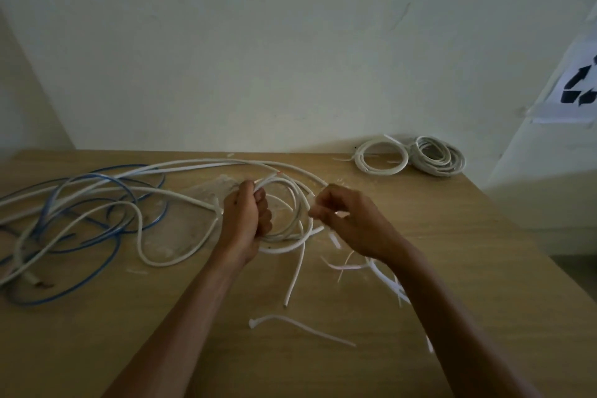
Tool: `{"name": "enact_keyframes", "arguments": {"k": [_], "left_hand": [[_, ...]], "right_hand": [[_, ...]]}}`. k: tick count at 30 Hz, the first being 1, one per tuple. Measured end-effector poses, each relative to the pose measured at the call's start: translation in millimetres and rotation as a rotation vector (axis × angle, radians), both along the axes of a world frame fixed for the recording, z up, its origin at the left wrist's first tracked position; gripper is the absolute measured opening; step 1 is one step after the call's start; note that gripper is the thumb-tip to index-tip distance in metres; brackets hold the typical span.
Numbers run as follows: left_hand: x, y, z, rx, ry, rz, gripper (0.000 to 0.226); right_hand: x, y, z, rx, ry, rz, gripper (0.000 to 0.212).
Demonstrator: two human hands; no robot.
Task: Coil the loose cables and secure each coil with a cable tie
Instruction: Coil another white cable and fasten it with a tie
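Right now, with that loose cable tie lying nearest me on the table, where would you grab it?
Pinch the loose cable tie mid-strap, coming down from above with fingers across its narrow width. It lies flat on the table, blocky head at its left end, thin tail running right, so the middle probably balances best.

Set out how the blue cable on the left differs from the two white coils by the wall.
Colour: the blue cable is blue, the white coils white. Shape: the blue cable sprawls in wide loose loops, tangled with white cable; the white coils are wound into tight rings. Place: the blue cable lies at the left, the white coils in the far right corner. Both rest on the wooden table.
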State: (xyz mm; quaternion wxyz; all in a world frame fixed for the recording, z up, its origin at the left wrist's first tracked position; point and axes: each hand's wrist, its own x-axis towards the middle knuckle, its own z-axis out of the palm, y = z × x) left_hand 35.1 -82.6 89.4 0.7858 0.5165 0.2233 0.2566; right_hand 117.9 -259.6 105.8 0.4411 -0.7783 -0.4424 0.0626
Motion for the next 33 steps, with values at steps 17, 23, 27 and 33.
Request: {"name": "enact_keyframes", "arguments": {"k": [17,23,27,33], "left_hand": [[-2,-18,1,0.264,0.098,0.005,0.037],[-6,-22,-4,0.633,0.066,0.110,0.020],[-4,-26,-6,0.739,-0.007,0.179,0.011],[-2,-30,-6,0.648,0.089,0.107,0.019]], "right_hand": [[-38,40,-31,0.271,0.014,-0.295,0.011],[-43,48,-32,0.493,0.257,-0.334,0.012],[-47,49,-30,0.660,0.502,-0.289,0.013],[-51,51,-32,0.665,0.587,-0.334,0.008]]}}
